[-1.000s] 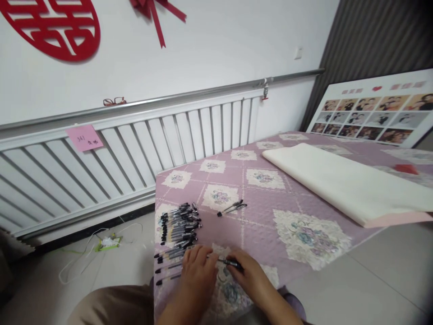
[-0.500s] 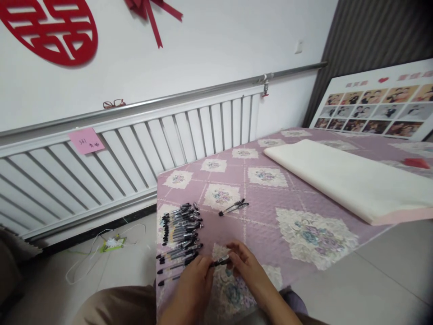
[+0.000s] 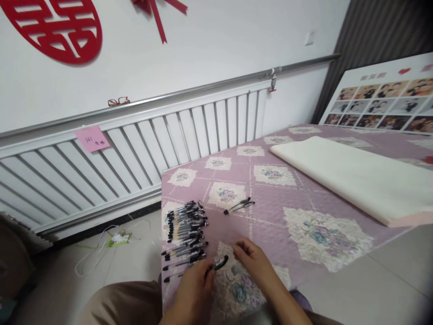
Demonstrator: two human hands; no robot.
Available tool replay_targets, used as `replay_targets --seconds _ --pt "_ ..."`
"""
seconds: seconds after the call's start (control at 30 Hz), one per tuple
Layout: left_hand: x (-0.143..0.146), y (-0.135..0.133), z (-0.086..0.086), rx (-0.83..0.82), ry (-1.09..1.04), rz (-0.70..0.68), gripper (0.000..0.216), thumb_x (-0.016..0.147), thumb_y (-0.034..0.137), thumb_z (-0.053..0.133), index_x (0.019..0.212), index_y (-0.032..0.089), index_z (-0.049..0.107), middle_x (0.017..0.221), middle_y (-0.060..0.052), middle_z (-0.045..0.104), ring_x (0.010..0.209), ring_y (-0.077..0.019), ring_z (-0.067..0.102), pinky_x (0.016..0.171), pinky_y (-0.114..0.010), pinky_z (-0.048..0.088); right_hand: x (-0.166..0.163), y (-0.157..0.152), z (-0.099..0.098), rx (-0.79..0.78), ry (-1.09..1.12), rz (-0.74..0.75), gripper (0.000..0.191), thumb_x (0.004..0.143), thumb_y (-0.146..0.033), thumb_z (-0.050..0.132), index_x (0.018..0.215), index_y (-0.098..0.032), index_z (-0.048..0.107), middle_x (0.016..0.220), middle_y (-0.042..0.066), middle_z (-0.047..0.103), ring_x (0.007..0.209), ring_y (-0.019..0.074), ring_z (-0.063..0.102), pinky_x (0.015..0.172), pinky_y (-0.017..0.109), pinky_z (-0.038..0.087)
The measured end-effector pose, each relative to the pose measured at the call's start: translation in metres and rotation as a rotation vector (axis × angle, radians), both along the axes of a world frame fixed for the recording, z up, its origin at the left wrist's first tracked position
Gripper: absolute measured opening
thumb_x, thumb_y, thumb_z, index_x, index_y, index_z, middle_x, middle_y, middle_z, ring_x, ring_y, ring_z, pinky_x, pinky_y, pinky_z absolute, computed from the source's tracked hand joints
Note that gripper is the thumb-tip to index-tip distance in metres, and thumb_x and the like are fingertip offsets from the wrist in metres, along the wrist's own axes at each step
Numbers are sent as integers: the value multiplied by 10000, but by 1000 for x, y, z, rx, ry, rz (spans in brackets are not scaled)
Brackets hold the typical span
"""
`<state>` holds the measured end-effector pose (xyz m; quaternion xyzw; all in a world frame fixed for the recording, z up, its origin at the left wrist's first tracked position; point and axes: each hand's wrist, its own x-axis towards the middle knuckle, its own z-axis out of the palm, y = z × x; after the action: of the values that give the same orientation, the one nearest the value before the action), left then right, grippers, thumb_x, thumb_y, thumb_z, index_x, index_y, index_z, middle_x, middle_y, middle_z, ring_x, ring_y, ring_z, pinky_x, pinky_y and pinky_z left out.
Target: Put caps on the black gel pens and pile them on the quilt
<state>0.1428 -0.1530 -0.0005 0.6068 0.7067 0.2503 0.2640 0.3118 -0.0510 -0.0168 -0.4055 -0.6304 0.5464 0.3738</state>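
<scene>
My left hand [image 3: 194, 289] is closed on a black-capped pen [image 3: 219, 262], holding it by its barrel above the purple quilted bedspread [image 3: 270, 203]. My right hand [image 3: 255, 264] sits just right of the pen's cap with its fingers curled and pinched; I cannot make out anything in them. A pile of several similar pens [image 3: 184, 230] lies directly left of my hands. Two more pens [image 3: 239, 206] lie apart, farther up the bedspread.
A folded cream sheet [image 3: 358, 176] lies across the right of the bed. A white slatted radiator cover [image 3: 135, 149] with a pink note [image 3: 92, 138] and glasses [image 3: 118, 101] runs along the wall. A photo board [image 3: 382, 101] leans at the far right. Cables [image 3: 108, 241] lie on the floor.
My hands have drawn apart: both held one pen lying flat, and now only the left holds it, tilted up. The right hand has lifted off to the right.
</scene>
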Motion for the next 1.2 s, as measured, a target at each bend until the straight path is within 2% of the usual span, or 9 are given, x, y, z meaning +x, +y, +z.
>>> replay_targets --seconds 0.13,0.27,0.4,0.53,0.7,0.83,0.93,1.07,1.2 --pt "3 -4 -3 -21 -18 23 240 879 241 443 995 208 651 1003 -43 688 927 -195 611 822 -264 409 3 -6 5 50 -60 113 291 811 -438 545 963 -198 607 818 12 627 760 172 568 687 271 435" --pt "8 -1 -2 4 -58 -1 265 866 233 457 1070 220 625 1040 -40 678 946 -190 603 839 -259 405 -3 -15 9 118 -141 296 162 820 -345 553 867 -212 634 808 -4 654 782 168 582 709 260 425" --pt "9 3 1 -18 -49 17 223 860 224 451 996 210 628 964 -33 687 886 -188 611 801 -264 412 1 -8 9 135 -167 209 166 826 -343 535 820 -203 625 729 -18 617 712 156 560 658 250 413" --pt "7 0 3 -14 -82 33 211 870 223 439 950 211 634 937 -29 691 875 -182 613 782 -257 412 11 4 4 184 -202 68 214 842 -384 503 854 -202 615 766 1 624 733 170 569 675 267 428" --pt "6 -3 -1 -14 -92 28 214 866 216 440 953 204 635 948 -37 689 889 -188 613 791 -264 413 12 12 -9 354 -394 -68 136 816 -302 525 861 -199 603 830 40 643 800 204 584 748 319 441" --pt "5 -4 -6 -27 -60 28 217 860 221 445 970 201 630 963 -46 678 908 -197 599 817 -279 411 8 12 -15 548 -492 -86 133 790 -207 554 908 -196 612 951 81 646 930 244 569 837 372 431" --pt "4 -5 -9 -6 -55 32 216 859 223 450 983 202 625 978 -52 663 923 -199 588 823 -286 408 9 7 -12 653 -465 -109 125 862 -268 528 941 -207 603 962 83 636 930 241 558 829 376 426" --pt "3 -8 -10 44 -25 13 189 847 193 450 926 194 621 941 -54 637 904 -198 572 815 -297 406 9 -6 -7 662 -455 -28 282 952 -369 407 777 -213 564 772 41 598 774 197 548 703 315 411" --pt "5 -10 -9 72 3 -15 178 845 175 447 893 193 617 927 -54 613 898 -195 556 810 -300 406 1 -19 -9 634 -535 112 382 960 -423 381 692 -205 543 725 32 592 733 183 540 660 292 377"
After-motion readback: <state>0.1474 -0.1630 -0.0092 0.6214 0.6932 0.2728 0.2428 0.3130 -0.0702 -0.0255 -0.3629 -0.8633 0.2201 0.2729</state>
